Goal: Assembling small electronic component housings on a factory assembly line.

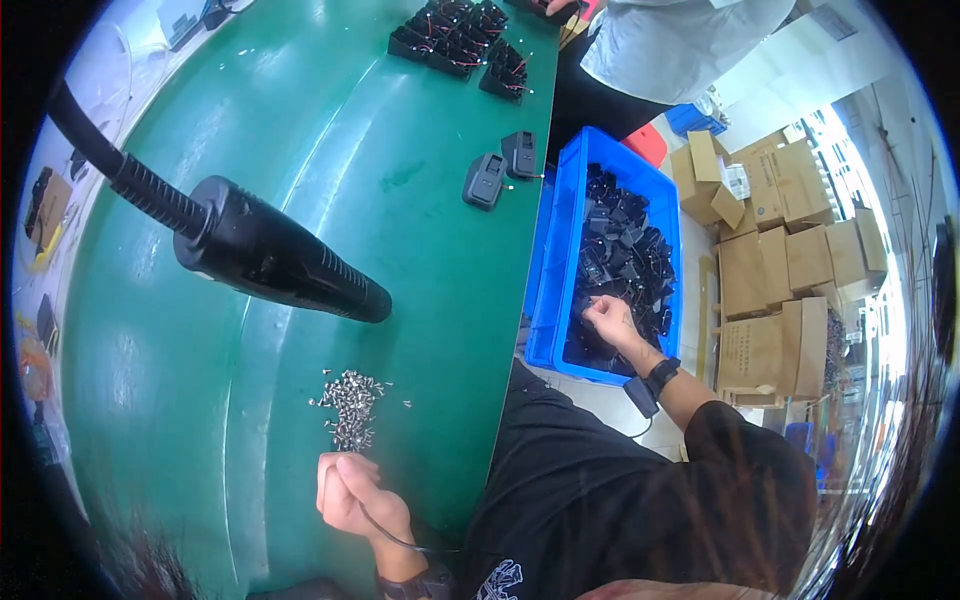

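My left hand is closed on the green table, right by a heap of small silver screws. A thin dark cord passes at its palm and runs toward my body; whatever the fingertips pinch is hidden. My right hand reaches over the near end of a blue crate filled with black plastic parts. Its fingers are pinched together against the dark parts, and what they grip cannot be made out. Two black plastic housings lie near the table's right edge.
A thick black tool on a corded hose hangs above the table. Open black housings with red wires stand at the far end. Beyond the crate, another person in a white top stands. Cardboard boxes are stacked at right.
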Available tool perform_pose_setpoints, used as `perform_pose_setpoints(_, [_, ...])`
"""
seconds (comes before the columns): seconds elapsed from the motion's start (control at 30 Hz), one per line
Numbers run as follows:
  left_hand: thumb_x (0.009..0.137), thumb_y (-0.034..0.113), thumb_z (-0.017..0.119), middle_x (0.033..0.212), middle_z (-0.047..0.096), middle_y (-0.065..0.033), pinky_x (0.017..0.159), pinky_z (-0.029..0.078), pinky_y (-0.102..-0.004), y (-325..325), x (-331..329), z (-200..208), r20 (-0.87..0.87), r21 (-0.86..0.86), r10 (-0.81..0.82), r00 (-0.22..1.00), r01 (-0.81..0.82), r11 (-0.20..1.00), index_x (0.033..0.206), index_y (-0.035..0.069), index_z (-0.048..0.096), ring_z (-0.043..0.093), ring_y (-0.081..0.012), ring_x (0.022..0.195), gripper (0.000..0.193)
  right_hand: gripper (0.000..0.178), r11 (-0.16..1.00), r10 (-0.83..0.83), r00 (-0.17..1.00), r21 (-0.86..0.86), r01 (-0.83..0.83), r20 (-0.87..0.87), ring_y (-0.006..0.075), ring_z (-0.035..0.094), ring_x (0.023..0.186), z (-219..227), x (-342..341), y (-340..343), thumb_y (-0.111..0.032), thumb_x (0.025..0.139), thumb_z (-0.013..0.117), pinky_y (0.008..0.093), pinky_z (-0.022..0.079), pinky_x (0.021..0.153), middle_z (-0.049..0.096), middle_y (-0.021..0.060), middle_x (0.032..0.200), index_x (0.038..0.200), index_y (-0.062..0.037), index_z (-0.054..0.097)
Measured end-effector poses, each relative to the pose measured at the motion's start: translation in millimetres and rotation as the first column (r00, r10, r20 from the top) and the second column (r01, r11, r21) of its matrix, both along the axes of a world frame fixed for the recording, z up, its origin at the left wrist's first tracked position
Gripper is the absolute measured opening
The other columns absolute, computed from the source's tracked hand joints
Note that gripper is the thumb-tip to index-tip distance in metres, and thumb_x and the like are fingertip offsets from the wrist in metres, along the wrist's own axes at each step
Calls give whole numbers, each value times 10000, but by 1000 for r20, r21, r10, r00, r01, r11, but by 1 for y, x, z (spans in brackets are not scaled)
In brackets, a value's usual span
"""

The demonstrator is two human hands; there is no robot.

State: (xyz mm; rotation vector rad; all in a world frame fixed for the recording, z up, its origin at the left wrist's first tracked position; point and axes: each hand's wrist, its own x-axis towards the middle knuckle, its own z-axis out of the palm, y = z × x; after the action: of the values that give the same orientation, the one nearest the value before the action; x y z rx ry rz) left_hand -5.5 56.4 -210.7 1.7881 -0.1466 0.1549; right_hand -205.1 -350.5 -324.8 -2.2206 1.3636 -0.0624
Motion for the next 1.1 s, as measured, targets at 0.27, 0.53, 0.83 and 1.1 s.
perform_pose_setpoints(0.27, [932,51,450,595,477,-80,481,319,-293,-2,0,-1,-2,1,-17,1000,17,1000,588,-17,425,438,-160,525,352,591,823,-269,592,501,-269,759,233,614,1018,113,82,52,-26,741,653,345,512,883,565,98,1144,1297,-35,454])
perform_pose_setpoints(0.53, [951,61,443,596,471,-77,502,310,-284,-4,0,0,-24,-3,17,1000,-17,1000,586,-17,418,431,-149,543,374,530,335,-297,517,595,-730,802,339,569,1187,162,151,118,-116,811,699,458,490,991,533,196,1253,1261,-58,425])
perform_pose_setpoints(0.83, [949,66,449,586,474,-81,495,311,-282,-2,-2,1,-15,-3,15,1000,-15,1000,581,-21,413,426,-150,529,381,586,-14,-477,411,460,-888,777,280,572,1070,152,168,142,-249,906,570,378,498,915,497,257,1286,1387,9,359])
perform_pose_setpoints(1.1, [945,63,449,592,477,-83,506,317,-284,0,1,-2,-29,-5,6,1000,-6,1000,580,-17,415,434,-153,544,375,614,53,-386,514,575,-817,766,321,574,951,150,173,150,-318,862,595,404,498,799,519,251,1258,1376,-37,410])
